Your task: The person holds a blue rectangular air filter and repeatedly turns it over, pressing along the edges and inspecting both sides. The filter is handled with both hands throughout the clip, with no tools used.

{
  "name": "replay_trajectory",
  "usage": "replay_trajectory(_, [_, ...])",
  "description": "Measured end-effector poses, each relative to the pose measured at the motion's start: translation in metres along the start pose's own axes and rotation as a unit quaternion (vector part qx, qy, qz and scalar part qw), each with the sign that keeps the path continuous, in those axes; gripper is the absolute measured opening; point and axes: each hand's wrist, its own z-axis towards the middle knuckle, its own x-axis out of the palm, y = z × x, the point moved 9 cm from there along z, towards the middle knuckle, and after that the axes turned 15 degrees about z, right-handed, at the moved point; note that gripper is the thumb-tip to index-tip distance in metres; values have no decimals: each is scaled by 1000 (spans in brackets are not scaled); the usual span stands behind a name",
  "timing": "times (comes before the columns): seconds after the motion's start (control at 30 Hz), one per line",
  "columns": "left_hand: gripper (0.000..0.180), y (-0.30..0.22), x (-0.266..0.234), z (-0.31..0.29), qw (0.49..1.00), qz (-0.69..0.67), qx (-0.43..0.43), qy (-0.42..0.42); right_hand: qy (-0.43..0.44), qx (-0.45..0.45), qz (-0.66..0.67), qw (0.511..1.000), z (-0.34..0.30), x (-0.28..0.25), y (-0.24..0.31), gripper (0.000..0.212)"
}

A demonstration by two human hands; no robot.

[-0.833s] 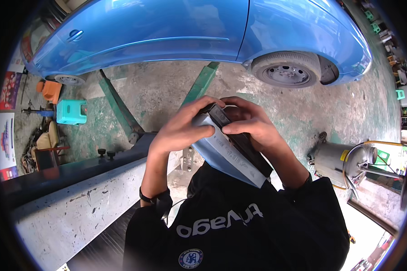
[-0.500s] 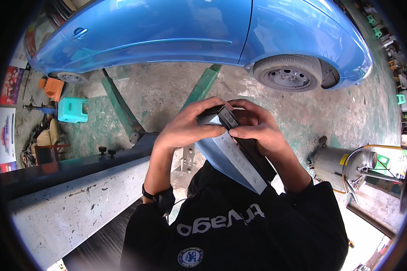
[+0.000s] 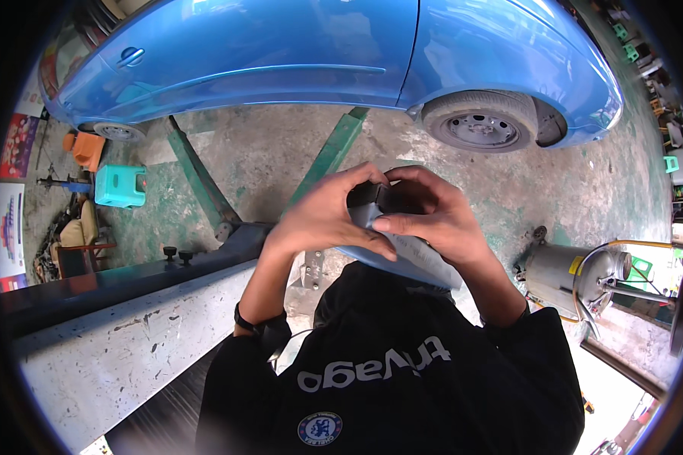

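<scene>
At chest height, above the black top, both hands are closing together on one object — a flat grey-blue box [image 3: 402, 254] with a dark end piece [image 3: 372, 196] at its upper edge. Left hand [image 3: 322, 216] is wrapping the box's left side, fingers curling over the dark end; right hand [image 3: 432, 216] is covering the right side, its thumb lying across the pale face (the box's lower corner is showing beneath the wrists). Hands are touching each other over the box, both clamped on it. Behind them a blue car [image 3: 319, 61] is standing on stained concrete, its wheel [image 3: 482, 125] upper right — green lift arms [image 3: 330, 155] are running beneath it. At left, a turquoise stool [image 3: 120, 186] is sitting near an orange one [image 3: 87, 148]; a metal canister with hoses [image 3: 573, 273] is standing at right, and a grey ledge [image 3: 121, 341] is crossing lower left.
</scene>
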Motion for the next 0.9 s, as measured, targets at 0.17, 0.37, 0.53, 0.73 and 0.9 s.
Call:
replay_trajectory(0.17, [71,-18,-3,-6,993,79,37,-82,-6,-12,-103,995,4,-1,1,60])
replay_trajectory(0.37, [72,-17,-4,-12,991,78,79,-81,26,17,-12,999,3,-2,-8,55])
replay_trajectory(0.53, [76,-9,16,-28,985,116,83,-94,56,85,30,994,-6,-9,-29,53])
replay_trajectory(0.73, [67,1,15,-19,980,88,125,-125,105,-17,24,994,-2,-23,-20,61])
replay_trajectory(0.9, [59,28,-2,-28,975,45,67,-209,146,-182,-361,903,-12,-11,-16,80])
